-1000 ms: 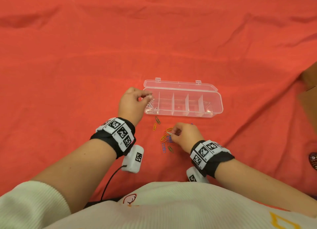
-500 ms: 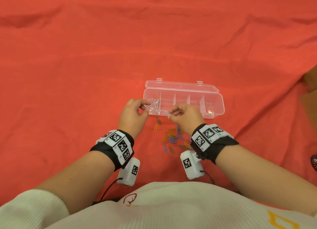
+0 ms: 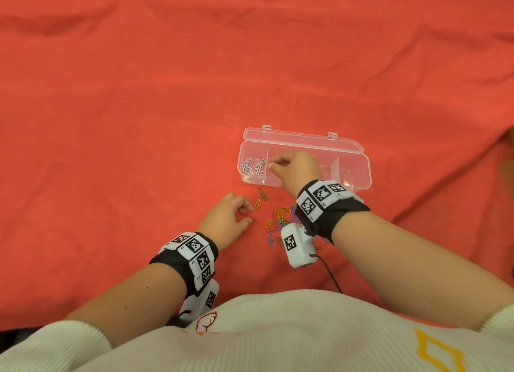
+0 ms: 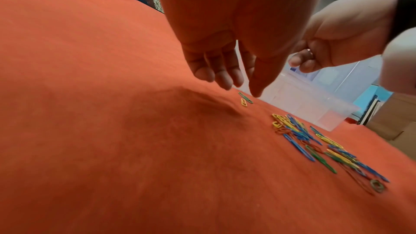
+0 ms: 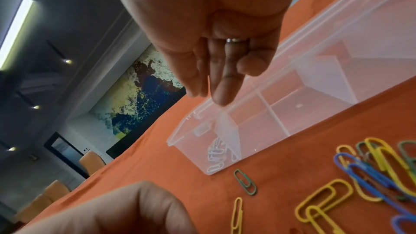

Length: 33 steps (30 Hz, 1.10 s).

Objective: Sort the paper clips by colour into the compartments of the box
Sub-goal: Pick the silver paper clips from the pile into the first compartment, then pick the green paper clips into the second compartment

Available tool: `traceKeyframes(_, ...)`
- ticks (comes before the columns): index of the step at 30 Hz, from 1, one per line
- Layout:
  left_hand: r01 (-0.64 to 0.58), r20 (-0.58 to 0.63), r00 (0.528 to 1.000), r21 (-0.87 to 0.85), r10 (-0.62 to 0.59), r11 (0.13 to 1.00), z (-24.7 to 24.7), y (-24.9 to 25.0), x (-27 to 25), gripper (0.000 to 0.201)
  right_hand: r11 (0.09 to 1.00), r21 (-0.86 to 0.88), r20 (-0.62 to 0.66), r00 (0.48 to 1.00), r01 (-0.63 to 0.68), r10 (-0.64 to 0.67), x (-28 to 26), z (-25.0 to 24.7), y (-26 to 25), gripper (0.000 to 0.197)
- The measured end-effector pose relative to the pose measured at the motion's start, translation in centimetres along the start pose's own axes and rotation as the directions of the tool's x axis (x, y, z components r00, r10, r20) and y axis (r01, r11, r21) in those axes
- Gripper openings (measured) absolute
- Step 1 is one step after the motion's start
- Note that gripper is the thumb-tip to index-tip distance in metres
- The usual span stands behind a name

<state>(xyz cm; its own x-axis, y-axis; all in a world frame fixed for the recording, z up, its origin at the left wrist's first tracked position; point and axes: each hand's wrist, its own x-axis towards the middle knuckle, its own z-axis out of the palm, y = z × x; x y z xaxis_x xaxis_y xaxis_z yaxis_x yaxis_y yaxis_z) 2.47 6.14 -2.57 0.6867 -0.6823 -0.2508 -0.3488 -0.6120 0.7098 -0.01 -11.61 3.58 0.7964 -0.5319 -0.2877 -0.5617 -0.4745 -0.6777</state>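
The clear box (image 3: 367, 174) lies open on the red cloth, with several white clips (image 3: 251, 167) in its leftmost compartment. My right hand (image 3: 274, 167) hovers over the divider beside that compartment. In the right wrist view the right hand (image 5: 209, 92) points its fingers (image 5: 223, 93) straight down and I see no clip between them. My left hand (image 3: 246, 214) hangs loosely over the cloth, holding nothing, close to a yellow clip (image 3: 257, 204) and a green clip (image 3: 262, 194). The mixed pile of coloured clips (image 3: 278, 220) lies under my right wrist.
The box's lid (image 3: 303, 140) lies folded back behind it. The other compartments (image 5: 281, 118) look bare. Red cloth stretches wide on all sides. A brown cardboard edge (image 3: 510, 138) shows at the far right.
My right hand rose from the box's front edge to above it, and the white clip it pinched is no longer seen. My left hand drew back from the box to the cloth.
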Motion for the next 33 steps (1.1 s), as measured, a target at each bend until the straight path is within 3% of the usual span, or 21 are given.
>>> traceKeyframes(4, -0.001, -0.037, 0.999, 0.0, 0.001, 1.0, 0.3, 0.4, 0.4, 0.022, 0.997, -0.051, -0.032, 0.998, 0.061, -0.062, -2.1, -1.5, 1.5, 0.013)
traceKeyframes(9, 0.005, -0.049, 0.999, 0.063, -0.002, 0.998, 0.8, 1.3, 1.6, 0.035, 0.982, -0.187, 0.091, 0.996, 0.013, 0.004, -4.3, -2.0, 5.0, 0.009)
traceKeyframes(12, -0.041, 0.0, 0.999, 0.201, 0.042, 0.979, 1.3, 1.5, 2.5, 0.045, 0.956, -0.292, 0.158, 0.983, -0.043, 0.092, -4.6, -1.8, 7.2, 0.016)
traceKeyframes(15, -0.114, 0.091, 0.993, 0.446, 0.082, 0.888, 1.8, 2.0, 2.9, 0.045, 0.945, -0.325, 0.145, 0.985, -0.042, 0.093, -5.0, -1.6, 8.7, 0.012)
traceKeyframes(18, -0.131, 0.125, 0.989, 0.53, 0.075, 0.838, 2.2, 2.4, 2.6, 0.042, 0.941, -0.336, 0.136, 0.986, -0.041, 0.092, -5.2, -1.4, 9.7, 0.006)
traceKeyframes(22, -0.164, 0.135, 0.985, 0.532, 0.108, 0.831, 2.9, 2.6, 2.0, 0.042, 0.945, -0.325, 0.121, 0.989, -0.04, 0.083, -5.1, -1.0, 10.3, 0.01)
traceKeyframes(26, -0.171, 0.135, 0.983, 0.406, 0.126, 0.898, 3.4, 2.3, 2.0, 0.041, 0.946, -0.314, 0.051, 0.994, -0.076, 0.097, -4.7, -1.3, 10.4, 0.014)
traceKeyframes(31, -0.015, -0.098, 0.994, 0.314, 0.048, 0.949, 3.6, 2.9, 2.2, 0.034, 0.95, -0.313, 0.122, 0.991, -0.014, 0.055, -4.4, -1.2, 10.2, 0.023)
traceKeyframes(33, 0.048, -0.139, 0.99, 0.301, -0.006, 0.952, 3.5, 3.0, 2.4, 0.03, 0.944, -0.329, 0.135, 0.988, -0.026, 0.074, -4.3, -0.8, 10.0, 0.026)
